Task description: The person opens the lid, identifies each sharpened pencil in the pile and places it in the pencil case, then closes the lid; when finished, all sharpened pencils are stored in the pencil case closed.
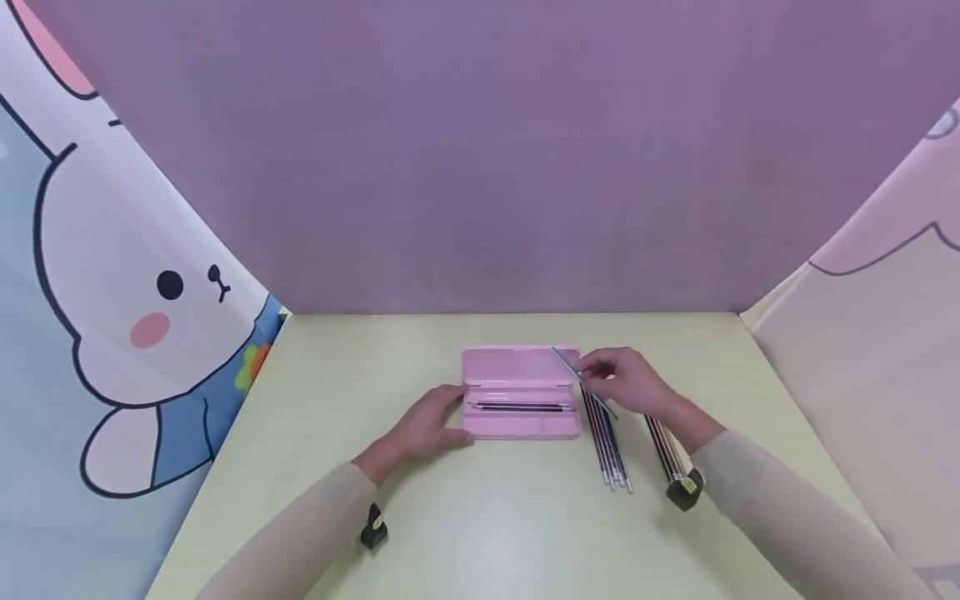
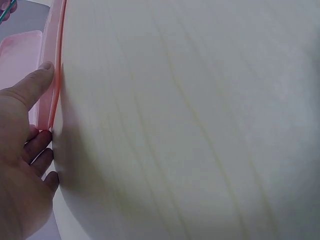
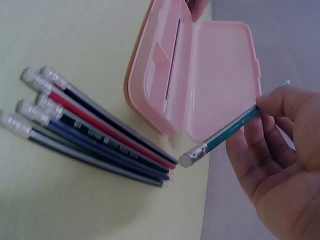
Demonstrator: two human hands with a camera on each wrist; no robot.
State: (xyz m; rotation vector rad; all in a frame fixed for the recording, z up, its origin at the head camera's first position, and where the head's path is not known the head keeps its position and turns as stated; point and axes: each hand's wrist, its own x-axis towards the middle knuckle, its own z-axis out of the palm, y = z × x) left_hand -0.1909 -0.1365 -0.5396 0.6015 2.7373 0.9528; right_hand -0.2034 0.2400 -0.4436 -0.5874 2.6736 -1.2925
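A pink pencil case (image 1: 502,427) lies with its lid (image 1: 517,365) folded back, and several dark pencils (image 1: 521,407) rest in its long compartment. My left hand (image 1: 429,423) holds the case's left end, thumb at the front wall and fingers around the end. Between thumb and fingers, my right hand (image 1: 626,382) pinches a green pencil (image 3: 227,135) with a white eraser end. That pencil is tilted in the air just right of the case. Beneath it, a row of several pencils (image 3: 107,132) in black, red and blue lies on the table, eraser ends toward me.
Another group of pencils (image 1: 663,446) lies further right, partly hidden under my right wrist. The pale wooden table (image 1: 360,358) ends at a purple back panel (image 1: 510,167). A rabbit-printed cloth (image 1: 112,275) borders the left side, and a patterned cloth (image 1: 862,358) the right.
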